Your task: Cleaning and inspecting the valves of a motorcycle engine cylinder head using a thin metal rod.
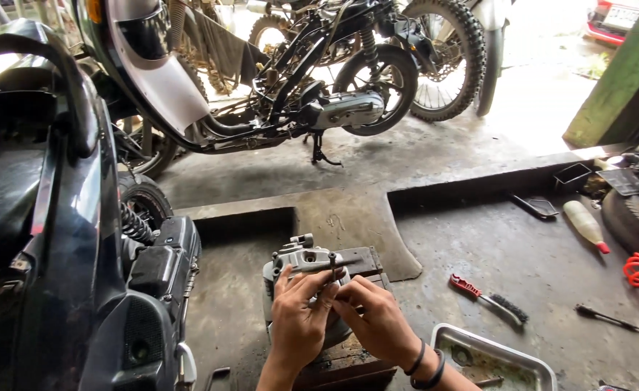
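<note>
Both hands work at the grey cast-metal engine casing (306, 269), which sits on a wooden block just right of the black scooter's (66, 239) rear. The left hand (298, 318) and right hand (377, 322) pinch what looks like a small dark bolt (332, 265) at the casing's top edge — the fingertips hide it, so I cannot be sure. Right of the casing lie a red-handled wire brush (487, 297) and a steel tray (497, 356). A slip could drop the small part onto the grimy concrete floor (522, 253) — oily fingers would cause it.
</note>
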